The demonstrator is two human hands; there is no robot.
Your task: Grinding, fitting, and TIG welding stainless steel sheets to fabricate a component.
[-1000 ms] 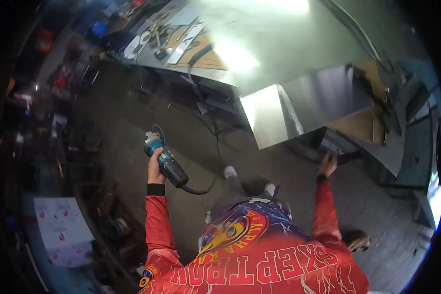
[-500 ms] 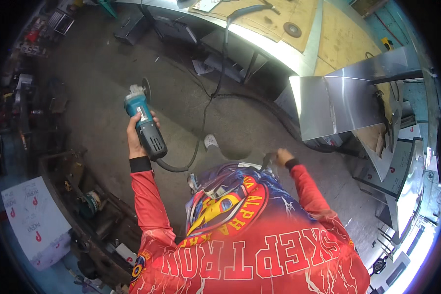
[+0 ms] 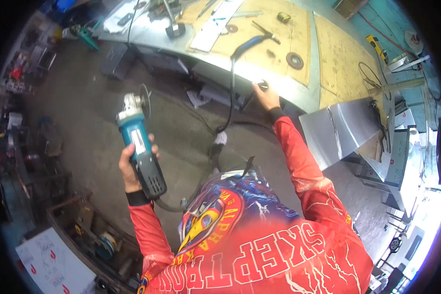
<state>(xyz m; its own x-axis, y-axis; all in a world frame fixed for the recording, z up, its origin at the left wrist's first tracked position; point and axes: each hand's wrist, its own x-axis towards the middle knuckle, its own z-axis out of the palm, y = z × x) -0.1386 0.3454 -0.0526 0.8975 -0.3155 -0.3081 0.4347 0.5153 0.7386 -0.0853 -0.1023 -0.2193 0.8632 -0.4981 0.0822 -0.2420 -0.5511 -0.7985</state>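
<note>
My left hand (image 3: 131, 166) is wrapped round the body of a teal and black angle grinder (image 3: 136, 137). The grinder is held up over the floor, its grey head away from me and its thin disc (image 3: 145, 100) standing on edge at the right side. A cord leaves its rear end toward my waist. My right hand (image 3: 266, 97) is at the front edge of the metal-edged workbench (image 3: 294, 88), fingers closed about a small dark thing I cannot make out. Beyond it on the bench lie a blue-handled welding torch (image 3: 250, 45) and a round abrasive disc (image 3: 294, 61).
A bent sheet-metal piece (image 3: 335, 132) juts out beside my right arm. Torch cable (image 3: 232, 93) hangs from the bench to the floor. On the bench are a hammer (image 3: 174, 29), a white strip (image 3: 215, 27) and a tape measure (image 3: 283, 18). A metal rack (image 3: 78, 206) stands at left.
My right hand has gone from beside my waist up and forward to the bench edge. More of the bench shows. The grinder stays in my left hand and appears slightly larger and lower.
</note>
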